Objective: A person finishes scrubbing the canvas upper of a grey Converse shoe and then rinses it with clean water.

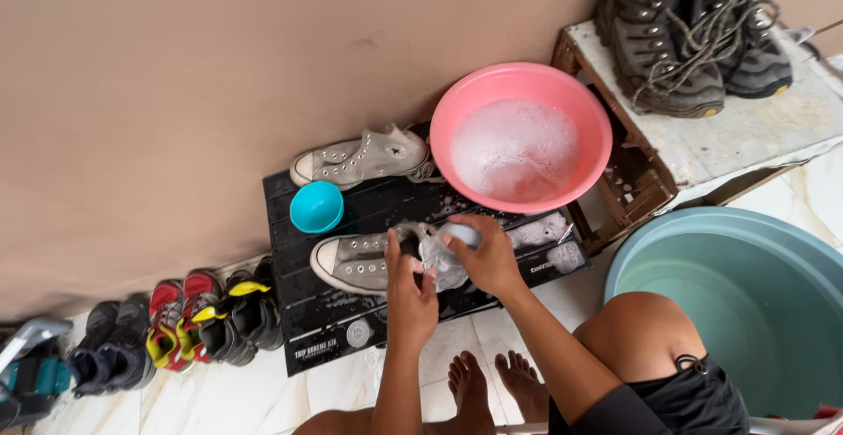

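A wet grey canvas sneaker [360,262] lies on its side, toe pointing left.

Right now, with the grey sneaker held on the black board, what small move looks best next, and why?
Probably draw the right hand with its brush along the sneaker; the left hand already steadies the sneaker, and suds fill the pink basin beside it.

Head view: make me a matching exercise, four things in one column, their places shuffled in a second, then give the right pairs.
1. pink basin
2. blue bowl
3. brown boots
4. grey sneaker

A. on the white wooden stand
B. held in both hands
C. full of suds, on the black board's far right
D. between the two grey shoes

Pairs: 1-C, 2-D, 3-A, 4-B
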